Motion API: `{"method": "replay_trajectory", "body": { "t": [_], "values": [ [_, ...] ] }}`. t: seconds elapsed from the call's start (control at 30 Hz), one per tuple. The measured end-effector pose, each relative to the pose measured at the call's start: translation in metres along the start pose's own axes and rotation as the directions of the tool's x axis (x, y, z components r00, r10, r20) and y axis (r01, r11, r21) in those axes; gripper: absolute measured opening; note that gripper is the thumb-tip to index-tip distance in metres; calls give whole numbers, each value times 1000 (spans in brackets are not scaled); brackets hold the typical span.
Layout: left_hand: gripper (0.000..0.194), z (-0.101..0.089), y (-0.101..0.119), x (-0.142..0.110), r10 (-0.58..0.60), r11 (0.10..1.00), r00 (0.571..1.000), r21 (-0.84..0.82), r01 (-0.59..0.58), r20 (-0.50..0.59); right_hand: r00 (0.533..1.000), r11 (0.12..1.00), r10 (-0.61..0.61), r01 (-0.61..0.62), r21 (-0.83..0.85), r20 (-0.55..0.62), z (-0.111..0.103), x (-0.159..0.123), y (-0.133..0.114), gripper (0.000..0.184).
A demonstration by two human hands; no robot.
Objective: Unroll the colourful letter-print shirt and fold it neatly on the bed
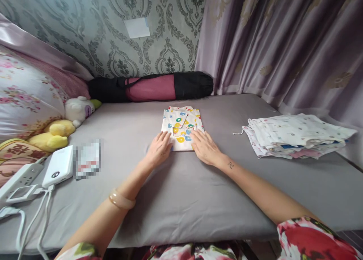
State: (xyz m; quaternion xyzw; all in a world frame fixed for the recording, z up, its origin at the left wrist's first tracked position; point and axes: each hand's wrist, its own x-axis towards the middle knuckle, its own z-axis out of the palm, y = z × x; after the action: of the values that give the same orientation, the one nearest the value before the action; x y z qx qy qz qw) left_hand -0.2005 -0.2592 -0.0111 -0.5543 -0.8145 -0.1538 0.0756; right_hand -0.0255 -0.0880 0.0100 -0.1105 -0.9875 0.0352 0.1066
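Observation:
A small folded garment (pixel 181 126), cream with coloured letter prints, lies on the grey bed sheet (pixel 176 192) in the middle. My left hand (pixel 159 149) rests flat at its near left corner with fingers stretched out. My right hand (pixel 204 147) lies flat at its near right corner, fingers spread onto the cloth. Neither hand holds anything.
A stack of folded white printed clothes (pixel 295 136) sits at the right. A black and pink roll bag (pixel 153 86) lies along the wall. Plush toys (pixel 68 120), a white power bank (pixel 59 166), a power strip (pixel 17 181) and cables sit at the left. Curtains (pixel 283 44) hang at the right.

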Motion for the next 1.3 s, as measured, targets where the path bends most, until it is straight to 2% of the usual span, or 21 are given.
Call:
{"method": "replay_trajectory", "body": {
  "t": [0.1,0.2,0.37,0.57,0.7,0.9,1.0,1.1,1.3],
  "values": [
    [53,6,17,3,76,996,993,46,-81,88,989,990,-142,141,23,43,12,3,-8,52],
    [55,10,28,1,93,990,991,94,-103,99,980,983,-184,181,44,70,17,5,-13,56],
    [56,17,34,2,20,987,996,154,-34,91,981,985,-161,154,73,106,20,10,-20,60],
    [58,27,36,2,-82,986,978,157,52,192,973,987,-136,119,104,184,29,12,-21,61],
    [59,27,36,2,-85,987,972,150,53,219,974,987,-139,120,110,180,30,13,-20,62],
    [57,14,38,5,-116,988,955,128,83,272,973,988,-124,103,111,193,25,11,-18,60],
    [57,10,39,4,-119,985,967,152,85,226,982,994,-88,76,72,168,21,9,-17,57],
    [57,11,38,3,-122,981,972,172,88,200,981,997,-64,55,55,185,20,7,-16,54],
    [58,17,36,3,-136,982,960,162,97,247,975,997,-61,51,51,215,24,8,-15,53]
  ]
}}
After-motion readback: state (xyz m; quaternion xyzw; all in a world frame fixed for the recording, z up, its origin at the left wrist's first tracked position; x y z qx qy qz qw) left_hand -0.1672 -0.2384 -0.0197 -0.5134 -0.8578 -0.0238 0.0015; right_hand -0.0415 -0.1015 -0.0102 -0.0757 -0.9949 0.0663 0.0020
